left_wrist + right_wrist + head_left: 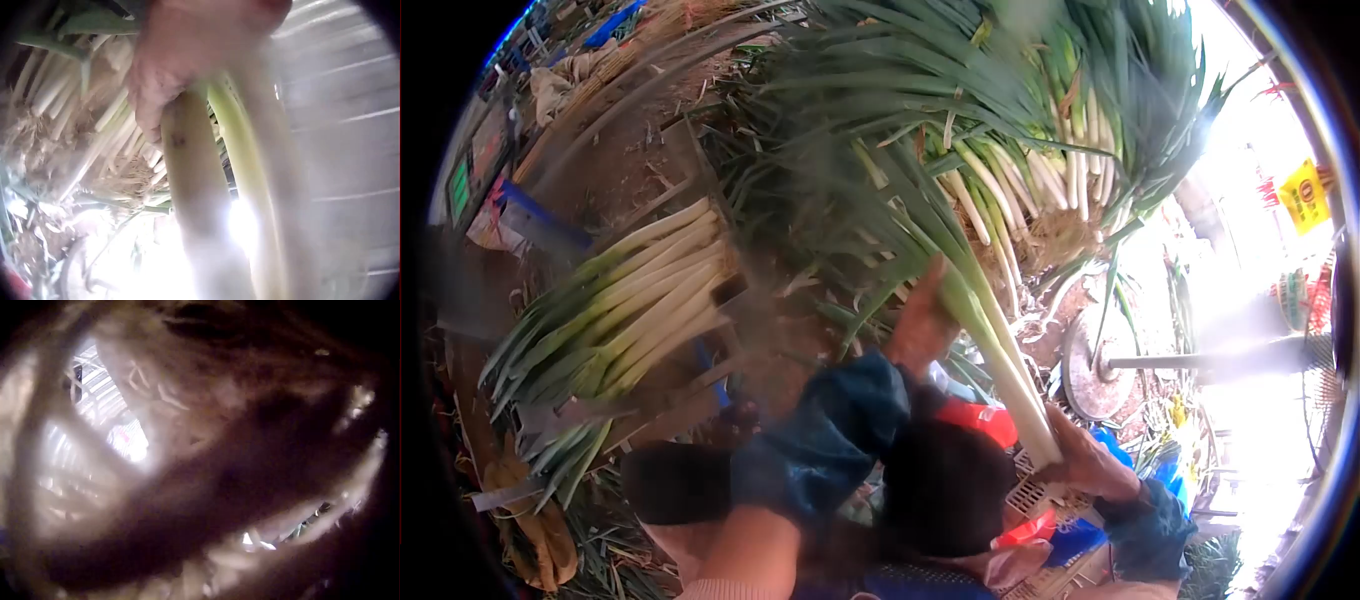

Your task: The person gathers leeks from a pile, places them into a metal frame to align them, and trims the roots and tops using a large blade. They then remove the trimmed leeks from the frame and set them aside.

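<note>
In the head view, my left hand (922, 318) grips the green upper stalks of a few leeks (990, 335) held aslant in front of me. My right hand (1090, 462) holds their white lower ends. The left wrist view has my left hand (181, 59) curled round the thick stalks (197, 181), which run down from it. Dark, blurred shapes fill the right wrist view, and the right fingers cannot be made out there.
Trimmed leeks (650, 300) lie side by side at the left. A large heap of leeks with roots (1050, 170) is at the top. A round metal disc (1095, 362) with a pole stands at the right. Red and blue bags and a crate (1025, 500) are near my right hand.
</note>
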Demonstrator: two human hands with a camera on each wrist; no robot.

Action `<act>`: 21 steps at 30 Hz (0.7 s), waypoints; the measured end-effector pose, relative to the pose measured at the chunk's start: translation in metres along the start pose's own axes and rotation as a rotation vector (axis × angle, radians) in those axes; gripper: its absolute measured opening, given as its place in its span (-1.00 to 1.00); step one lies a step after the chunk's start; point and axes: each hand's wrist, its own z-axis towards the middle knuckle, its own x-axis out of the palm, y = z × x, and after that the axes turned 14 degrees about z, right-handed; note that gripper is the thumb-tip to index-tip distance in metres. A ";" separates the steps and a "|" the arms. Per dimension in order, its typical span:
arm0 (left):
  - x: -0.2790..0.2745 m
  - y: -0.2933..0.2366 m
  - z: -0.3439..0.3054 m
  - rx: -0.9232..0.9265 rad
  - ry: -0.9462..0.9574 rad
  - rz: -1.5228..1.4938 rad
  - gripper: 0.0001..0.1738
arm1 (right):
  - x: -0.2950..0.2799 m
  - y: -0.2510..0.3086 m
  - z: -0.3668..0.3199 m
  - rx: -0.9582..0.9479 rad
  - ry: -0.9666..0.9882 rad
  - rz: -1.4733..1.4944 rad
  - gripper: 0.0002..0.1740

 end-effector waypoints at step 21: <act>0.256 -0.274 -0.306 1.161 0.223 0.758 -0.38 | 0.124 0.138 -0.067 -1.000 -0.415 -0.548 -0.08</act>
